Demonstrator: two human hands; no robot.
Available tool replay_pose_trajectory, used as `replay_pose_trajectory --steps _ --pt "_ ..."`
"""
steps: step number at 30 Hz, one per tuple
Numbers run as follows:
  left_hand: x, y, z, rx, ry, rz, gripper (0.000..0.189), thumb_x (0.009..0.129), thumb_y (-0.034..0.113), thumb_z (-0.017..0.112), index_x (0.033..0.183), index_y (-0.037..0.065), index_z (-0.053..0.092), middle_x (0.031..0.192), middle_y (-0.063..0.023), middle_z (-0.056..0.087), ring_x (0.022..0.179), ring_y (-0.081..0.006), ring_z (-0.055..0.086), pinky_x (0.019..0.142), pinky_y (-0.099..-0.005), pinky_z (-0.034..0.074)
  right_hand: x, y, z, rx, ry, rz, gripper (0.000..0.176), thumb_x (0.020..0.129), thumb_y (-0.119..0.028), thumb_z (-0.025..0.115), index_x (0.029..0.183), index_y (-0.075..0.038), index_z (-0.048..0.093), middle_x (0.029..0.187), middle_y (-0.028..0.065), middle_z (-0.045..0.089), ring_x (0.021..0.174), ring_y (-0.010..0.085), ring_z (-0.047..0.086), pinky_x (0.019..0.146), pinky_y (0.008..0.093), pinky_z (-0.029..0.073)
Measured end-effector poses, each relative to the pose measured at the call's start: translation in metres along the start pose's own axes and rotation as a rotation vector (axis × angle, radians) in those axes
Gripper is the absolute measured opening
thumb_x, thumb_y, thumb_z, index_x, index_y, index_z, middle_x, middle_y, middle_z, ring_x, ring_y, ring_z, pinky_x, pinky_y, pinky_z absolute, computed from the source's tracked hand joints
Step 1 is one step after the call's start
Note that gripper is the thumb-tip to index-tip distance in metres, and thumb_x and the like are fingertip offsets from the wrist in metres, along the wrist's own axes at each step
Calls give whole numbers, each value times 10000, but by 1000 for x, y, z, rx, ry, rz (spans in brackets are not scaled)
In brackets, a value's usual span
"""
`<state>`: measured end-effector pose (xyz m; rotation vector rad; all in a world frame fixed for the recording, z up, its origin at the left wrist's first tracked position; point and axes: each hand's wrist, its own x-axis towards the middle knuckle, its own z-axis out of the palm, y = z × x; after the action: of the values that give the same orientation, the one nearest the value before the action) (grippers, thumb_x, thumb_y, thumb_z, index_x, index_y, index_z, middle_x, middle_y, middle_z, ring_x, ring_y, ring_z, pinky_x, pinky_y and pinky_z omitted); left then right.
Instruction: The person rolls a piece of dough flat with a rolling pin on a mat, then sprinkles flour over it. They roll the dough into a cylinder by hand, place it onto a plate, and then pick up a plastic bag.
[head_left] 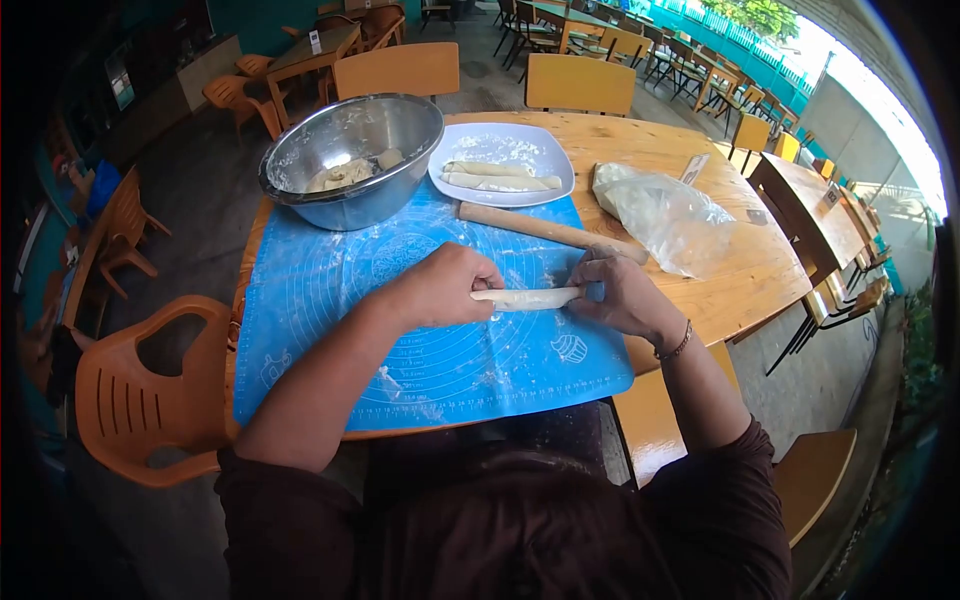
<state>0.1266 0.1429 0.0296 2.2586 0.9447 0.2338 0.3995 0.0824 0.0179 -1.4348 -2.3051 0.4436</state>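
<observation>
A pale roll of dough (527, 299) stretches between my two hands, over the blue pastry mat (330, 300). Its left end is pinched in the closed fingers of my left hand (445, 287). My right hand (622, 290) grips the other end with its fingers bent around it. Just beyond my hands a wooden rolling pin (545, 230) lies slantwise, its right end close behind my right hand. Farther back, a white dish (500, 137) holds rolled dough pieces (500, 178) and loose flour. The fingertips are partly hidden.
At the back left stands a steel bowl (345, 205) with dough (342, 175) inside. A clear plastic bag (665, 215) rests on the wooden table (745, 262) at the right. Orange chairs (155, 390) and yellow chair backs (580, 85) surround the table.
</observation>
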Motion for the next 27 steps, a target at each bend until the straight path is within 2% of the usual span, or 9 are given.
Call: replay_pose_trajectory --steps 3,5,6,7,9,12,15,19,27 --pt "-3 -8 -2 -16 8 -63 306 758 120 758 1051 30 751 959 -138 677 919 -307 657 834 -402 533 9 3 -1 -9 61 -85 302 808 -91 712 1101 -26 738 1138 188 680 1054 352 644 979 418 505" --pt "-7 -17 6 267 233 244 316 770 145 778 1063 28 750 969 -128 674 943 -298 652 849 -400 527 12 -12 0 44 172 17 311 815 -65 699 1119 -4 721 1163 198 676 1076 355 646 984 412 506" --pt "-9 -16 9 261 230 243 316 770 145 778 1063 28 750 969 -128 674 943 -298 652 849 -400 527 15 -22 4 97 280 123 320 823 -40 686 1137 18 703 1189 207 672 1099 359 648 989 405 507" --pt "-10 -13 12 217 263 251 280 772 147 784 1020 22 745 969 -126 667 945 -306 646 844 -405 525 18 -28 14 97 275 129 320 823 -40 686 1137 18 703 1189 207 672 1099 359 648 989 405 507" --pt "-9 -15 20 170 287 263 247 775 150 789 976 17 740 969 -123 660 948 -314 640 839 -410 523 19 -42 40 -46 434 -64 332 860 -31 641 1185 31 674 1225 216 657 1138 382 631 994 417 508" --pt "-2 -25 28 289 380 407 184 767 121 786 901 20 710 943 -124 641 931 -327 634 828 -425 519 18 -62 69 -144 424 -220 309 856 -38 668 1161 6 685 1224 207 658 1134 370 632 978 419 515" --pt "-3 -22 28 322 434 449 170 748 84 783 875 27 685 945 -127 629 921 -328 631 821 -429 517 15 -61 56 -153 302 -159 263 841 -40 690 1103 -26 708 1141 174 686 1056 352 657 937 416 526" --pt "-5 -18 30 347 462 499 199 754 79 772 930 34 693 956 -114 631 920 -314 637 825 -427 524 4 -38 51 -150 389 -118 181 822 -41 718 1003 -25 729 987 147 693 901 344 675 831 405 547" --pt "-3 -18 34 398 430 481 177 776 40 719 951 39 692 905 -126 618 838 -332 661 728 -434 552 -5 -38 55 83 543 3 191 820 -63 776 999 -17 731 1041 136 705 970 299 689 841 367 552"
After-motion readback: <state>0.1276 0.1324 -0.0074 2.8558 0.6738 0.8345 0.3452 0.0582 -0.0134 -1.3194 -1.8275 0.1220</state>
